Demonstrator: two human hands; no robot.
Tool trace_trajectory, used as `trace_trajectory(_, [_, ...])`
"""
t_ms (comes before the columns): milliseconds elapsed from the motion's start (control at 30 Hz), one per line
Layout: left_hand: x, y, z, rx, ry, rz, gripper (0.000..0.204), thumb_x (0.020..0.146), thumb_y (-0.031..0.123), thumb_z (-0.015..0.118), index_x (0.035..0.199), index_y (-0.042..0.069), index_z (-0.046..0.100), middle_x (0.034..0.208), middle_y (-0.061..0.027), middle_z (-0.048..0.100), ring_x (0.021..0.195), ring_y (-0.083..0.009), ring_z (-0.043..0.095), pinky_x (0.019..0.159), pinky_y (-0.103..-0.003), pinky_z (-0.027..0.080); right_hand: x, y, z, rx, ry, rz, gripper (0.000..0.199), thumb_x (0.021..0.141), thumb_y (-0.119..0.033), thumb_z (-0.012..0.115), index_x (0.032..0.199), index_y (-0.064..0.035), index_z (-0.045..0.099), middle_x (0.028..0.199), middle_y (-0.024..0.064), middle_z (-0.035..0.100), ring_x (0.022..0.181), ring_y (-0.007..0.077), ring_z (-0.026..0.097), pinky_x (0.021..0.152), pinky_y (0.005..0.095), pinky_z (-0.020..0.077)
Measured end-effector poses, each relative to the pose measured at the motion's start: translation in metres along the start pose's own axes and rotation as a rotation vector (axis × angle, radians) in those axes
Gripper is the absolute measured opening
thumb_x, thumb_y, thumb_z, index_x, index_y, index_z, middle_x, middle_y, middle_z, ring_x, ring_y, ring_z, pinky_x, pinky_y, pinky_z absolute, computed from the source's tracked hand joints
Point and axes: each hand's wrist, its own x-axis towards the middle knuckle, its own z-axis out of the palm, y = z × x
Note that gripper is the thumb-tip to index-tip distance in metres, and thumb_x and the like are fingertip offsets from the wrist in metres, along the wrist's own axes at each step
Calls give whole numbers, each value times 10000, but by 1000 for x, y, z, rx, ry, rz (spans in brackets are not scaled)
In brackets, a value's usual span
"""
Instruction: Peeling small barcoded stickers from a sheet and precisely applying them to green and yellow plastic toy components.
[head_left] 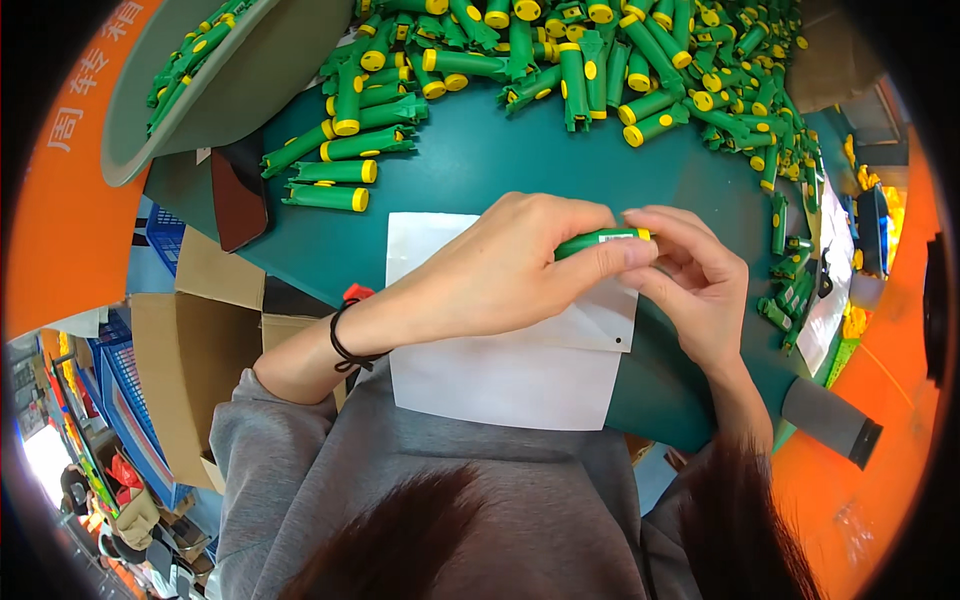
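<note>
Pinching a green tube (592, 241), left hand (525, 255) is closed round it; right hand (708, 280) half curled, fingertips at the yellow end, can't tell if gripping. Tube at left hand's 3 o'clock, axis roughly 9-to-3. White label (614, 236), print unreadable. Paper (500, 390) at 6. Tube pile (573, 85) at 1. Orange panel (70, 215), 9–10, large pale characters.

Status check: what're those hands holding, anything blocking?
Left hand holding green tube. Right hand at its yellow end. White paper below. Tube pile beyond, clear of both hands.

Smooth plastic tube (584, 242), matt paper sheet (500, 388)
</note>
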Motion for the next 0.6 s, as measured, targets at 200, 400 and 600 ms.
trace_trajectory(200, [-57, 22, -136, 640, 1165, 38, 217, 935, 139, 617, 1116, 45, 690, 1058, -106, 725, 876, -219, 656, 800, -344, 505, 9, -5, -23, -777, -19, -20, 417, 721, -109, 844, 1102, -76, 675, 1190, 69, 532, 935, 170, 547, 802, 278, 442])
trace_trajectory(400, [-17, -8, -113, 902, 1225, 419, 150, 895, 82, 656, 1031, 53, 711, 1026, -84, 719, 998, -229, 660, 853, -331, 505, 12, 8, -26, -595, -48, 252, 239, 811, -86, 790, 1003, -32, 659, 978, 22, 627, 838, 120, 571, 764, 239, 451])
trace_trajectory(600, [-2, -38, 35, 705, 514, 485, 406, 745, 33, 792, 1141, 97, 724, 1063, -56, 649, 960, -252, 603, 793, -352, 529, 7, 7, -21, 91, 3, 494, 158, 929, -80, 704, 1063, -2, 669, 918, 34, 726, 824, 73, 659, 745, 219, 520])
